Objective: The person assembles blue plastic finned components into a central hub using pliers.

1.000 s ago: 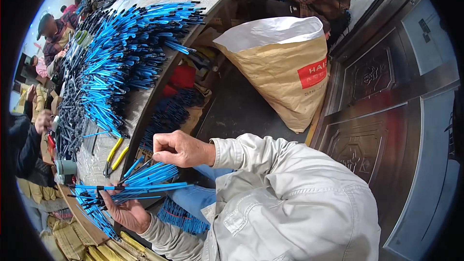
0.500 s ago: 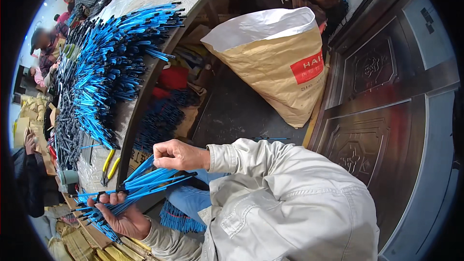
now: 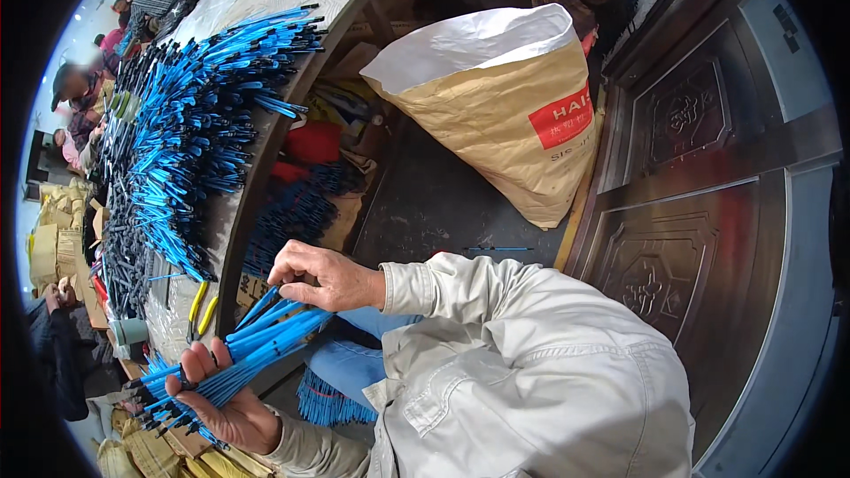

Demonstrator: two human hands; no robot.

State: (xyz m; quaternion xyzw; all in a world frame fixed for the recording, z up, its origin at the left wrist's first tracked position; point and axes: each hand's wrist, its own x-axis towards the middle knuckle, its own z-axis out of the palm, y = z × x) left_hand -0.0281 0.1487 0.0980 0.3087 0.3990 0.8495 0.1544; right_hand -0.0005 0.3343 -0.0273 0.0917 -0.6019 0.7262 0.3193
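A thick bundle of thin blue rods with black tips [image 3: 279, 336] lies across my left hand [image 3: 232, 403], whose fingers and thumb curl around it near the black-tipped ends. My right hand [image 3: 328, 279] is at the bundle's other end, its fingers bent and closed on some blue rods. Part of the bundle is hidden beneath that hand. To the left of my hands, a table [image 3: 266, 155] carries a large heap of similar blue rods [image 3: 195, 115]. Pliers with yellow handles [image 3: 202, 308] lie near the table's edge, close to the bundle.
A large brown paper sack [image 3: 496, 115] stands open beyond my right arm. A dark panelled door [image 3: 673, 248] is at the right. Another rod bundle [image 3: 332, 398] sits below my knees, with more rods [image 3: 297, 212] under the table. Several people are at the far left; another is beyond the sack.
My right hand's fingers have loosened from a fist and shifted slightly along the rods. My left hand's fingers have lifted a little around the bundle. The view has shifted slightly.
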